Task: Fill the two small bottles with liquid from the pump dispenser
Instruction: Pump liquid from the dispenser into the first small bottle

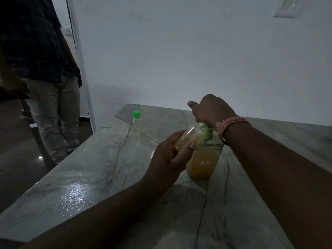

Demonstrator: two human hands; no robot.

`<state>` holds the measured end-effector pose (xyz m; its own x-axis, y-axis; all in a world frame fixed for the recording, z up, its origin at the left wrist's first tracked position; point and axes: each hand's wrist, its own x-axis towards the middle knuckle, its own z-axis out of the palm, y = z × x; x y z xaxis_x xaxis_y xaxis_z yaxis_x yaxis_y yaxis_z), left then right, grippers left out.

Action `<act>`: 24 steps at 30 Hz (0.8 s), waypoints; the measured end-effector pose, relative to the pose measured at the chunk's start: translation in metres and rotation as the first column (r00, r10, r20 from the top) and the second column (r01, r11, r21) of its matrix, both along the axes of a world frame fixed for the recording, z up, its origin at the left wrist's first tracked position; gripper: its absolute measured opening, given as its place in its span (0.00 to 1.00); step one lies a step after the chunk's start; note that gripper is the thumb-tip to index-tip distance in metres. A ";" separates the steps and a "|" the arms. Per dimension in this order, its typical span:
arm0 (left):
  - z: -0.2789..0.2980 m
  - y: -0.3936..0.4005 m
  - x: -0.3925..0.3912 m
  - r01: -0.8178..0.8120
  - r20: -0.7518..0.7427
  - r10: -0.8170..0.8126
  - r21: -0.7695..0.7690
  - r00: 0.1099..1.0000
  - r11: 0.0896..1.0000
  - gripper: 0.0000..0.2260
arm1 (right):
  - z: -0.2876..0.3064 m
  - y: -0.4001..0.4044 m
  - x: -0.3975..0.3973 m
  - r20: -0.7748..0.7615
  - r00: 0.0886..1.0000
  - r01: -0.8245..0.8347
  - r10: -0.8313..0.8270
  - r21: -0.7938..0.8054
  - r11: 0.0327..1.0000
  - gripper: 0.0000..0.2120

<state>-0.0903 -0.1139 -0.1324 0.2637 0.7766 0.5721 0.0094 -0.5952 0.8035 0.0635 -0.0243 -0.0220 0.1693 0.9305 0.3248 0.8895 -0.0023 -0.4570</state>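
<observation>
One small bottle (187,139) tilts in the left grip (168,159) at the pump dispenser (204,155); right grip (212,108) presses its pump.

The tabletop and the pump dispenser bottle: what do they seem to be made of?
Tabletop: probably polished stone, marble-like; it has dark veins and a glossy reflection. Pump dispenser bottle: apparently clear plastic, since the amber liquid shows through; its green pump looks like opaque plastic.

Dim home interior: veined marble counter (93,177), plain white wall (179,51), wall switch plate (285,8).
</observation>
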 end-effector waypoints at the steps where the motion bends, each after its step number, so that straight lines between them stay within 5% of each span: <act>1: 0.000 0.000 0.000 0.002 0.002 -0.002 0.002 1.000 1.000 0.14 | 0.000 -0.001 0.000 0.016 1.000 0.002 -0.002 -0.011 1.000 0.24; 7: 0.001 -0.003 0.000 -0.022 -0.019 0.022 -0.025 1.000 0.999 0.17 | 0.009 -0.001 0.000 0.121 0.992 -0.035 0.048 -0.108 0.994 0.23; 24: 0.003 -0.002 0.001 -0.022 -0.003 0.022 -0.003 1.000 1.000 0.11 | 0.006 -0.001 0.002 0.066 0.997 -0.028 0.027 0.013 1.000 0.26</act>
<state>-0.0897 -0.1163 -0.1294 0.2481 0.7842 0.5688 0.0253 -0.5922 0.8054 0.0657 -0.0250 -0.0160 0.1214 0.9300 0.3470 0.9173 0.0284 -0.3971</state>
